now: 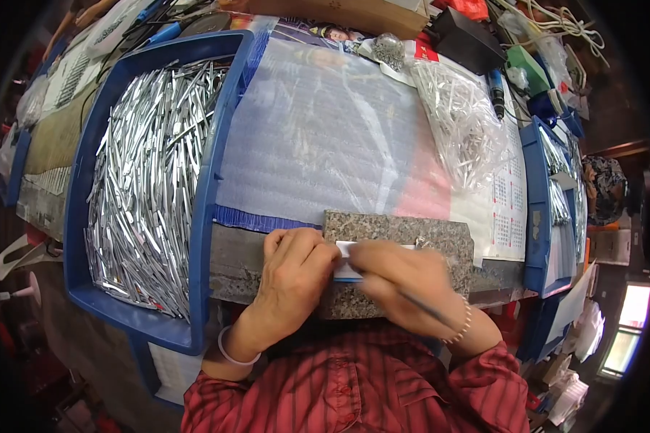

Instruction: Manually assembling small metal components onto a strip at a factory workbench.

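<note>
A speckled granite slab (440, 229) lies at the table's front edge, below my chest. My left hand (294, 278) rests at its left side with fingers curled in; whatever they pinch is hidden. Beside those fingertips, a small flat white piece (345, 250) with a blue lower edge lies on the slab. Blurred by motion, my right hand (409, 281) is over the slab, its fingertips at the white piece. A thin grey rod-like tool (427, 308) sticks out of that hand toward the wrist; its tip is hidden.
To the left stands a blue tray (201, 209) heaped with slim silvery metal pieces (148, 166). A clear plastic bag (464, 119) of thin pieces lies at the right. Farther right are blue bins (536, 209). A translucent sheet (310, 130) covers the table's middle; a cardboard box (339, 13) stands behind.
</note>
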The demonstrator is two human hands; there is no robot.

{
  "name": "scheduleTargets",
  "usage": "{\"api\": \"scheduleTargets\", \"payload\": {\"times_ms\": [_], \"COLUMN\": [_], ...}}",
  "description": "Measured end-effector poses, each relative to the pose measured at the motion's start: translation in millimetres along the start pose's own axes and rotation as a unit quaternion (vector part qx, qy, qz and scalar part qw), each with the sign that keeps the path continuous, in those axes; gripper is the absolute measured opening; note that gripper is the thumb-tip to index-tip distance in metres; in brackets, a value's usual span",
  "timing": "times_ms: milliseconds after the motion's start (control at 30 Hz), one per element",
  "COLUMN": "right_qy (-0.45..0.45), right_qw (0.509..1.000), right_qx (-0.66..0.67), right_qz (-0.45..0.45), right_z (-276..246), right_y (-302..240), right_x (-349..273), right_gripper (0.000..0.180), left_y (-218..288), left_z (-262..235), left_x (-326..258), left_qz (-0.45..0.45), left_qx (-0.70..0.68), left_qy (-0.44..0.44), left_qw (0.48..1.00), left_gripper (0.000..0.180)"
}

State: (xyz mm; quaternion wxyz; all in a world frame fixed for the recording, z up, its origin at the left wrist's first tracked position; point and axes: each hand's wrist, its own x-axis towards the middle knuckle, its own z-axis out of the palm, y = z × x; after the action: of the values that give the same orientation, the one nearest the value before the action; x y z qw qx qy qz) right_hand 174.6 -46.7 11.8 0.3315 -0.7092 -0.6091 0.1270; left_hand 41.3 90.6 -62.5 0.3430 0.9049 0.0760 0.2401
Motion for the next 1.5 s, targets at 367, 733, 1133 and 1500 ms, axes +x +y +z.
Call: {"api": "scheduleTargets", "payload": {"times_ms": [367,733,1133,1500], "right_qy": [0.089,0.220,0.140,0.118], "right_qw": [0.993,0.965,0.774,0.798], "right_qx": [0.001,0.125,0.568,0.527], "right_qz": [0.083,0.065,0.242,0.268], "right_z": [-15.1,-31.1,-3.8,8.9], "right_y": [32.5,-0.8,7.6,4.1], "right_x": [-41.1,-99.9,-124.4,-134.6], "right_gripper": [0.018,0.032,0.035,0.015], "left_y": [3.5,17.3,88.1,93.2], "left_z": [-2.6,-4.2,-27.5,-21.4], "left_x": [6.9,-9.4,-45.2,-61.5], "left_qz": [0.004,0.021,-0.024,-0.064], "left_qx": [0.022,0.093,-0.029,-0.031], "left_qy": [-0.002,0.061,0.017,-0.004], "left_qw": [1.000,0.994,0.999,0.997], "left_gripper": [0.017,0.017,0.016,0.014]}}
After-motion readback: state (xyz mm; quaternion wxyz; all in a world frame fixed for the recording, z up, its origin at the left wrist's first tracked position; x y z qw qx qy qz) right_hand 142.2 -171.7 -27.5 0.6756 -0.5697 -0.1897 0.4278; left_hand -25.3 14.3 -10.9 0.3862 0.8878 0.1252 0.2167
